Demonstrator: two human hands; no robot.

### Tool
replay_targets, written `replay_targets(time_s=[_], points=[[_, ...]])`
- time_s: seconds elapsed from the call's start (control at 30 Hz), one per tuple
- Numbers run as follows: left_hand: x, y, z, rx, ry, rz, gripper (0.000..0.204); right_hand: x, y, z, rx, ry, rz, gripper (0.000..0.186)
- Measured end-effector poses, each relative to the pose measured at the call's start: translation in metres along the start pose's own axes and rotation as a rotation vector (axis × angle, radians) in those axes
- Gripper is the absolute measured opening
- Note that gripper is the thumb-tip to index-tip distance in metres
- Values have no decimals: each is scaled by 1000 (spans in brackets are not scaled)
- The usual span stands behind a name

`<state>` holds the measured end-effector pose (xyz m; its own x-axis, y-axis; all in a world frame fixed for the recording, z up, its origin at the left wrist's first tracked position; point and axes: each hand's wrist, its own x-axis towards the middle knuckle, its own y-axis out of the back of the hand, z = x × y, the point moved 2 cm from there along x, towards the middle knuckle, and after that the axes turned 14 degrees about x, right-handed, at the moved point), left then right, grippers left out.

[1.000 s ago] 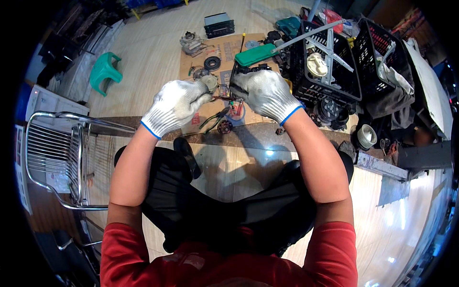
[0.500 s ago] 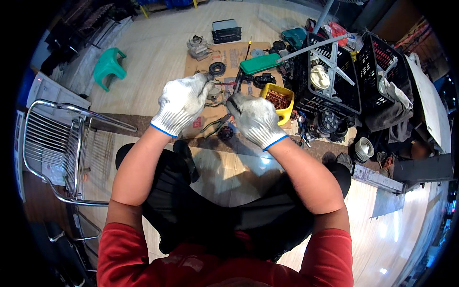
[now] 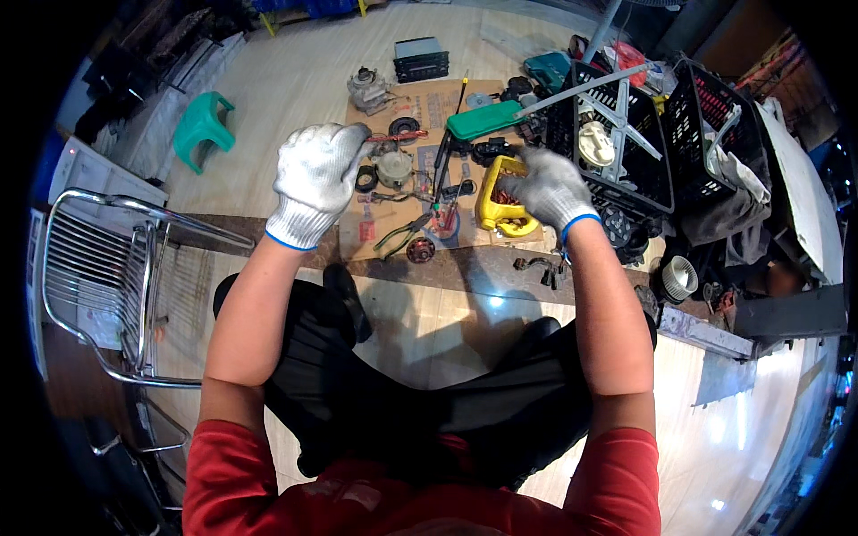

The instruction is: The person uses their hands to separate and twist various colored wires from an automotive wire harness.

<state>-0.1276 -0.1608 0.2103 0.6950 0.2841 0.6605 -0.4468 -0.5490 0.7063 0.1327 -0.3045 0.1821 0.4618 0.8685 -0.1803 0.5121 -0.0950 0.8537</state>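
Note:
My left hand (image 3: 320, 179), in a white knit glove with a blue cuff, is curled closed. A thin red tool (image 3: 398, 137), its kind unclear, sticks out from its fingers toward the right. My right hand (image 3: 554, 186), gloved alike, is over the right side of a yellow cut-open jug (image 3: 489, 207) with copper-coloured scraps (image 3: 509, 185) in it. Its thumb and fingers are apart, with nothing visible between them. Beneath and between the hands, a round pale motor part (image 3: 393, 168), green-handled pliers (image 3: 402, 234) and a round copper-wound part (image 3: 420, 249) lie on cardboard (image 3: 357, 214).
A green-headed tool (image 3: 485, 120) and a black box-like unit (image 3: 422, 61) lie farther off. Black crates (image 3: 657, 192) with metal parts stand at right. A white fan wheel (image 3: 679, 279) sits near them. A green stool (image 3: 204, 129) and metal chair (image 3: 98, 277) are at left.
My right hand has moved right, from the middle to over the yellow jug, and its fingers have spread. The jug sits slightly farther left. My left hand has shifted left with the red tool.

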Motion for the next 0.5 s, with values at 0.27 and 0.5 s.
replay_targets(time_s=[0.27,0.5], points=[[0,4,25,17,-96,35,16,-7,-19,-22,620,552,21,49],[2,3,39,-66,-66,14,13,-25,-51,-50,1223,232,-398,36]])
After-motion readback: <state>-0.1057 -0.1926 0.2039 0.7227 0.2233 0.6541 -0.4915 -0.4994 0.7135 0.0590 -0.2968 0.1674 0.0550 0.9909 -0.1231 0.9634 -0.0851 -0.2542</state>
